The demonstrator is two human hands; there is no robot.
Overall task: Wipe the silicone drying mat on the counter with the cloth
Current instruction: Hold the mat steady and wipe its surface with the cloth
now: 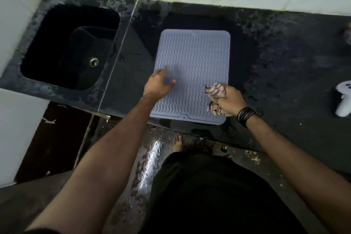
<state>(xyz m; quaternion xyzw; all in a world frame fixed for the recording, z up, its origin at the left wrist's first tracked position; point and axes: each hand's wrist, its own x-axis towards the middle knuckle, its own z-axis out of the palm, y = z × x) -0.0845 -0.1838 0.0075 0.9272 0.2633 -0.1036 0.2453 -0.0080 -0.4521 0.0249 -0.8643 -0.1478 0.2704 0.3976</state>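
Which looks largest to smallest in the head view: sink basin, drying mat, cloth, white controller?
1. Sink basin and silicone drying mat: close in apparent area, so I would not rank them.
2. Cloth, bunched in the right hand.
3. White controller, partly cut off at the frame edge, so unsure.

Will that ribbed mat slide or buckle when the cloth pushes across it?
Probably floppy: the mat looks thin and lies flat on the counter. It may creep toward the edge, which its near end overhangs slightly. The left hand, spread over its left side, should help pin it while the right hand wipes with the bunched cloth.
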